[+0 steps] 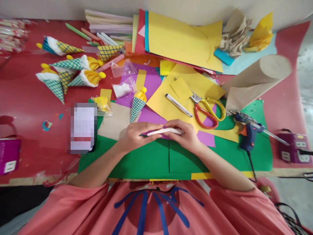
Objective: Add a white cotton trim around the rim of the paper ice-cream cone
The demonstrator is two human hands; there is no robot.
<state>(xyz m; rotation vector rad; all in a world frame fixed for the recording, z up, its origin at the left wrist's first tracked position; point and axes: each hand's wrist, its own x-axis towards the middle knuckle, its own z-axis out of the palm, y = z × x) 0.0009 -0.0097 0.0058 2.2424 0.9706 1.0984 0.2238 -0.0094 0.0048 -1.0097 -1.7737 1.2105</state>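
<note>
A purple box (9, 156) sits at the far left of the red table (24, 88). Right of it and farther back, checked cones (52, 85) lie clustered, several with white trim and yellow balls. Then comes a phone (83, 127), its screen pixelated, with a clear bag (102, 104) of something yellow just beside it. The left hand (133, 134) pinches a white strip (156, 132) between thumb and fingers, above the green sheet (146, 163); a single cone (137, 106) lies behind this hand, tip toward it. A marker (179, 105) rests on yellow paper (161, 98) beyond the strip. The right hand (184, 134) grasps the strip's right part, fingers bent over it. Farther right lie scissors (197, 99) with red and yellow handles, a glue gun (248, 130) and, behind it, a brown paper roll (254, 78). Another purple box (293, 151) stands near the table's right edge.
</note>
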